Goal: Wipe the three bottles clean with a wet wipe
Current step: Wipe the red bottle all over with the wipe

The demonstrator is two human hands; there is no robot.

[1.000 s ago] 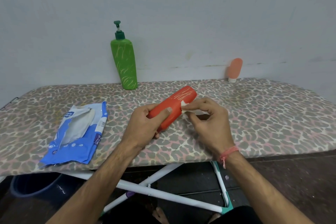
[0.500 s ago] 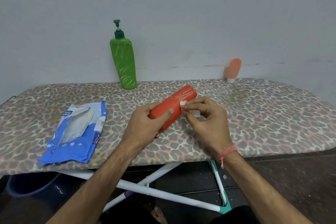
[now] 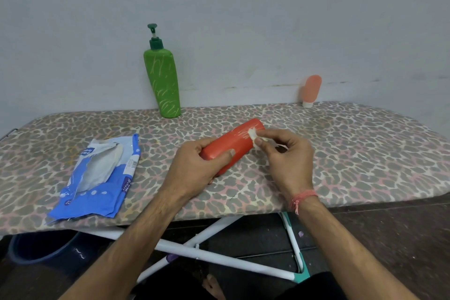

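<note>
A red bottle (image 3: 233, 141) with pale scribble marks lies tilted over the ironing board, gripped at its near end by my left hand (image 3: 197, 170). My right hand (image 3: 286, 158) pinches a small white wet wipe (image 3: 254, 134) against the bottle's far end. A green pump bottle (image 3: 162, 83) with similar marks stands upright at the back by the wall. A small peach bottle (image 3: 311, 89) stands cap-down at the back right.
A blue wet wipe pack (image 3: 97, 175), torn open, lies on the left of the leopard-print ironing board (image 3: 365, 153). The wall runs right behind the board. Below are the white board legs (image 3: 214, 257) and a dark bucket (image 3: 41, 248) at lower left.
My right hand with the wipe has slid a little further along the red bottle toward its far end. The left hand's grip is unchanged.
</note>
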